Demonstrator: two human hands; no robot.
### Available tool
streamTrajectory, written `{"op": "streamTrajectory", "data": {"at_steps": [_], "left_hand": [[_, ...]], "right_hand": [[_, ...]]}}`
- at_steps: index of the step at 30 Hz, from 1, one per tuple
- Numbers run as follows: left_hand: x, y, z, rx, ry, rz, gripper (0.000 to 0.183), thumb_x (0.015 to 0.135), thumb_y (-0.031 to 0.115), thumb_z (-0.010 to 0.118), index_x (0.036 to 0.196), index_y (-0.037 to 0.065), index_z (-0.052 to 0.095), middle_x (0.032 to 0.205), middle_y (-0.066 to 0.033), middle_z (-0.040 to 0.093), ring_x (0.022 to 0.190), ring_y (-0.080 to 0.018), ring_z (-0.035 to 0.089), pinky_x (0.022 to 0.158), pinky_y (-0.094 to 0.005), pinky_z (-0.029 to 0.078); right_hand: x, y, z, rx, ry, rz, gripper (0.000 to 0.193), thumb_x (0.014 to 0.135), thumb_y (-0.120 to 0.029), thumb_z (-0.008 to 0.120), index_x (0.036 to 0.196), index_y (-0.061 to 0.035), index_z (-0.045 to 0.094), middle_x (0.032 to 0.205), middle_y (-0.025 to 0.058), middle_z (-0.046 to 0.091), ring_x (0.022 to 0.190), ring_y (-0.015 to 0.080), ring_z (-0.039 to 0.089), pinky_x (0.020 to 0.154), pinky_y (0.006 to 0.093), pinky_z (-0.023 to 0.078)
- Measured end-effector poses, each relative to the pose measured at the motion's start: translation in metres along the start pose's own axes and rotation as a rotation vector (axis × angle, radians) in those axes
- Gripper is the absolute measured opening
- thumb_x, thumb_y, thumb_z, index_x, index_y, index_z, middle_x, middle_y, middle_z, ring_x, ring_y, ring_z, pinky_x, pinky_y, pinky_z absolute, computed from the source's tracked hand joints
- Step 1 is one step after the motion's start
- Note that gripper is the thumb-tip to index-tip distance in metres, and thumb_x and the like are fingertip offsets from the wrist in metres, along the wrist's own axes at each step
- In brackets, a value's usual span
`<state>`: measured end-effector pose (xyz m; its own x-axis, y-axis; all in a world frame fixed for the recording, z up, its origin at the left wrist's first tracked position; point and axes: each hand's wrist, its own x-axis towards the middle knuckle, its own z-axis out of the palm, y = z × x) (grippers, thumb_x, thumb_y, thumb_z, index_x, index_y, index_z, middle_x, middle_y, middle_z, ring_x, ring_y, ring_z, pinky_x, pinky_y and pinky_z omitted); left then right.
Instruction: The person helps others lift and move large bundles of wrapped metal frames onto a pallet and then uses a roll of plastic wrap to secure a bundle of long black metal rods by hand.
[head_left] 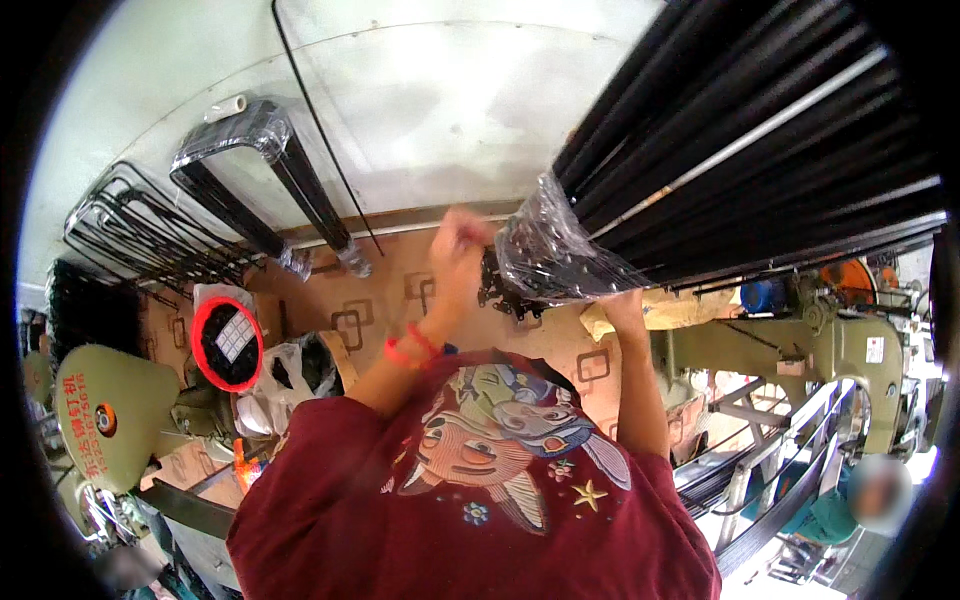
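Note:
A large bundle of long black metal bars [740,150] slants in from the upper right. Clear plastic film [545,245] is wrapped around its near end, crinkled and shiny. My right hand [624,310] is at the film's lower edge, closed on it, with its fingertips partly hidden. To the left of the wrapped end, my left hand [462,240] is raised, slightly smeared by motion. Its fingers are curled in, and whatever may be in them is too blurred to make out. Below the film, dark bar ends [508,290] stick out.
Wrapped black U-shaped frames [235,135] lean on the pale wall, a film roll [226,108] on top. Bare bent frames [140,225] stand farther left. A red-rimmed bucket [255,345] sits near a green machine [110,415]. Another green machine [800,360] and a person [830,515] are at right.

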<state>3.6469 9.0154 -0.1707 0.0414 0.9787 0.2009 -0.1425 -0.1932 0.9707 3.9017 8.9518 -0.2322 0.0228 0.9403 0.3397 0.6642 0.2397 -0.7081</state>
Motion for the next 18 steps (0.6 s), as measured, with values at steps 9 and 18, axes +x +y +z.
{"op": "streamTrajectory", "data": {"at_steps": [9, 18], "left_hand": [[-0.1, 0.034, 0.028, 0.457, -0.559, 0.219, 0.032, 0.068, -0.009, 0.045, 0.096, 0.002, 0.054, 0.09, -0.0137, 0.055, 0.086, -0.0312, 0.054, 0.074, -0.034, 0.044], [-0.135, 0.042, 0.047, 0.512, -0.555, 0.142, 0.055, 0.07, 0.005, 0.06, 0.12, 0.0, 0.036, 0.119, -0.0173, 0.04, 0.114, -0.029, 0.037, 0.095, -0.0342, 0.032]], "right_hand": [[-0.022, -0.11, -0.033, 0.258, -0.026, -0.049, 0.055, 0.059, -0.01, 0.076, 0.104, -0.0015, 0.045, 0.087, 0.0108, 0.05, 0.081, 0.0255, 0.052, 0.074, 0.0308, 0.043], [-0.078, -0.139, -0.032, 0.3, -0.196, -0.013, 0.066, 0.063, -0.002, 0.065, 0.122, -0.003, 0.035, 0.111, 0.017, 0.046, 0.108, 0.0304, 0.045, 0.089, 0.0351, 0.039]]}}
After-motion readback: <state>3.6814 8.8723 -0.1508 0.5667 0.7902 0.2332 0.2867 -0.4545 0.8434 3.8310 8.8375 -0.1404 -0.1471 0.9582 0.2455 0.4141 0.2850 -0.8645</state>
